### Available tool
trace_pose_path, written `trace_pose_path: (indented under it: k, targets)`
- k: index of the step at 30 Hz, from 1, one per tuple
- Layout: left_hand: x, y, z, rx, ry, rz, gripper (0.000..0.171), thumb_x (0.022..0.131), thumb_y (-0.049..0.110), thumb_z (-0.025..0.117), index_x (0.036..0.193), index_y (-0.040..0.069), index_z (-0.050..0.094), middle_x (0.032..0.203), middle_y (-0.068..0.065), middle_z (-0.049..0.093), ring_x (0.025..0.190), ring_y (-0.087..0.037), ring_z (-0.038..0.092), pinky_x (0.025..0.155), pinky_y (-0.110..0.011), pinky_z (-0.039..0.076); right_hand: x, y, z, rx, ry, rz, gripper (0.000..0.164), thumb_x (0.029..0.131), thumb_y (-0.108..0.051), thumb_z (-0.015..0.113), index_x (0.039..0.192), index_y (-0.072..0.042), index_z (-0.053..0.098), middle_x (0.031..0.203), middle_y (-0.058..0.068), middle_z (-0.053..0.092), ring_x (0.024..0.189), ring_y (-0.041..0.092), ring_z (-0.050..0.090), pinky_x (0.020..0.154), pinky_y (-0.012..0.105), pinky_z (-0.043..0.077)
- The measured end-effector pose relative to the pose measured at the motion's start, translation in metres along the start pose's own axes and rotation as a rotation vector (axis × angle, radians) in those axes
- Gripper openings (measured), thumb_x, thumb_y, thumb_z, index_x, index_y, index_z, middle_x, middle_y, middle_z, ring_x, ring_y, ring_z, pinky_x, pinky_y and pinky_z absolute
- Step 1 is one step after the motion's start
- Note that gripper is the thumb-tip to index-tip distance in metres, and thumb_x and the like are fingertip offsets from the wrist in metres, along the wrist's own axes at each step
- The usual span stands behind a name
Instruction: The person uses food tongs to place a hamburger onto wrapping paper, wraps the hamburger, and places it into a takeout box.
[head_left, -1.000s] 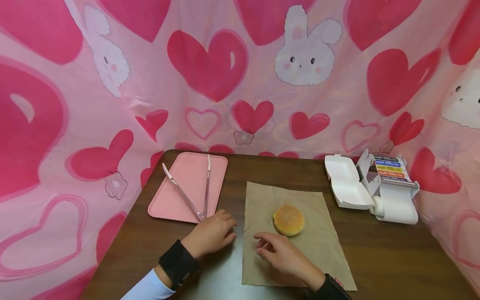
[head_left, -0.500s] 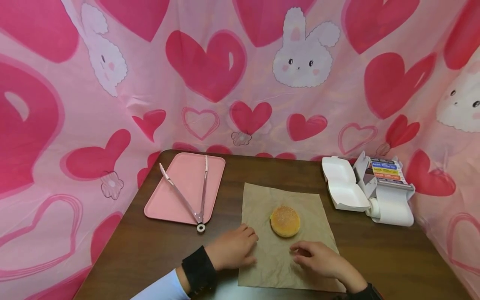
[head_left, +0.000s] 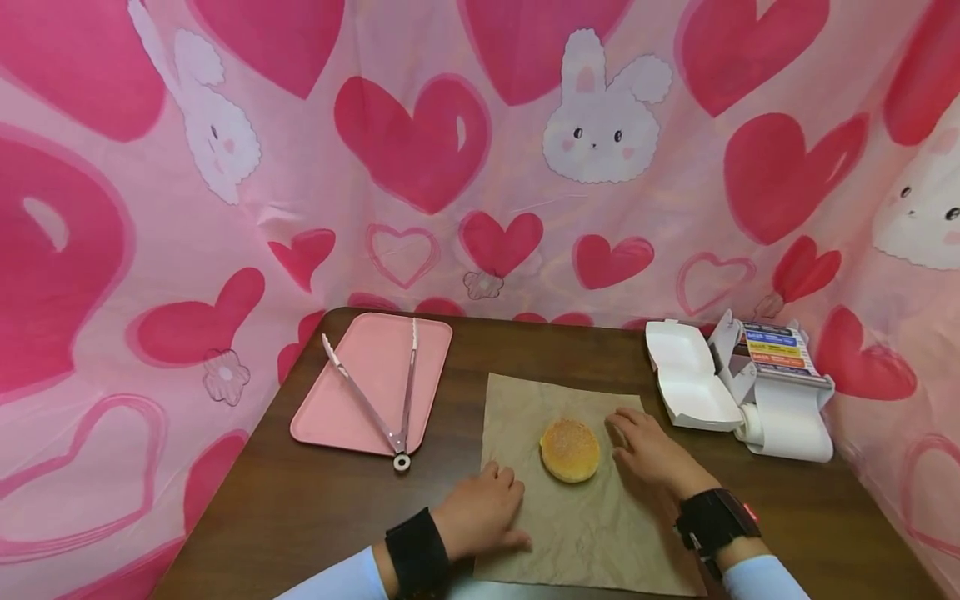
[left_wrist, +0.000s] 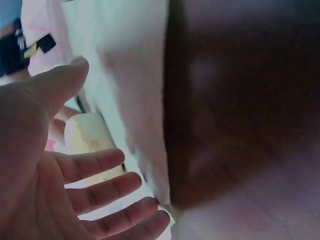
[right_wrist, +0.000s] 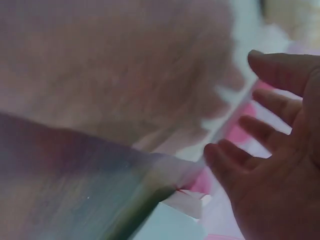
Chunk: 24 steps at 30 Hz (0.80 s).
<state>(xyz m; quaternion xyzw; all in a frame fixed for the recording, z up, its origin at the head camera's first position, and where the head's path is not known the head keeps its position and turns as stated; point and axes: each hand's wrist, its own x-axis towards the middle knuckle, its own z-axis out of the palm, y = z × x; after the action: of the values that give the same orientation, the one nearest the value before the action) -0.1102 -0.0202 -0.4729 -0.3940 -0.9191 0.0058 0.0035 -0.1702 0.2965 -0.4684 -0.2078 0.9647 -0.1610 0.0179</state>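
A burger with a golden bun [head_left: 570,450] lies on a sheet of brown wrapping paper [head_left: 570,533]. My left hand [head_left: 483,510] is over the paper's left edge, left of the burger, with fingers spread and nothing in them. In the left wrist view its fingers [left_wrist: 105,192] are loosely extended, and part of the bun [left_wrist: 90,132] shows behind them. My right hand [head_left: 652,450] is over the paper's right side, fingertips close to the burger's right. The right wrist view shows its fingers [right_wrist: 265,132] relaxed, holding nothing, near the paper [right_wrist: 125,75].
On the left, metal tongs [head_left: 375,417] lie spread across a pink tray [head_left: 315,425]. An opened white takeout box [head_left: 693,379] stands at the back right beside a dispenser [head_left: 776,354] with a white paper roll [head_left: 791,421]. Behind the dark wooden table [head_left: 247,517] hangs a pink heart-patterned curtain [head_left: 412,150].
My left hand has moved right from near the tongs to the paper's left edge. My right hand has swung from below the burger to its right side. The burger stays put.
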Motion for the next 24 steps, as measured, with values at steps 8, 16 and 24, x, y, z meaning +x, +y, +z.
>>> trace_pose_path:
  k: [8, 16, 24]
  targets:
    - [-0.001, 0.002, 0.006, 0.049, -0.009, 0.013, 0.066, 0.079, 0.075, 0.067, 0.108, 0.016, 0.066, 0.096, 0.002, 0.055, 0.088, -0.013, 0.049, 0.058, -0.025, 0.047, 0.017, 0.017, 0.006, -0.015, -0.113, -0.002, 0.051, 0.093, -0.008, 0.068, 0.140, 0.004, 0.054, 0.141, 0.033, 0.047, 0.130, 0.056, 0.042, 0.103, 0.067, 0.037]
    - [0.000, -0.005, 0.007, 0.041, -0.014, 0.012, 0.070, 0.076, 0.077, 0.069, 0.113, 0.018, 0.064, 0.099, 0.002, 0.053, 0.090, -0.013, 0.049, 0.058, -0.025, 0.048, 0.022, 0.024, -0.001, -0.061, -0.124, -0.009, 0.054, 0.093, -0.021, 0.070, 0.142, -0.004, 0.055, 0.145, 0.028, 0.047, 0.128, 0.053, 0.043, 0.101, 0.066, 0.041]
    - [-0.003, -0.009, 0.006, 0.018, -0.005, 0.003, 0.074, 0.076, 0.078, 0.068, 0.117, 0.017, 0.063, 0.104, 0.002, 0.055, 0.095, -0.015, 0.050, 0.064, -0.025, 0.051, 0.020, 0.028, -0.003, -0.059, -0.140, 0.005, 0.062, 0.089, -0.032, 0.077, 0.141, -0.006, 0.057, 0.143, 0.026, 0.049, 0.127, 0.052, 0.043, 0.099, 0.066, 0.042]
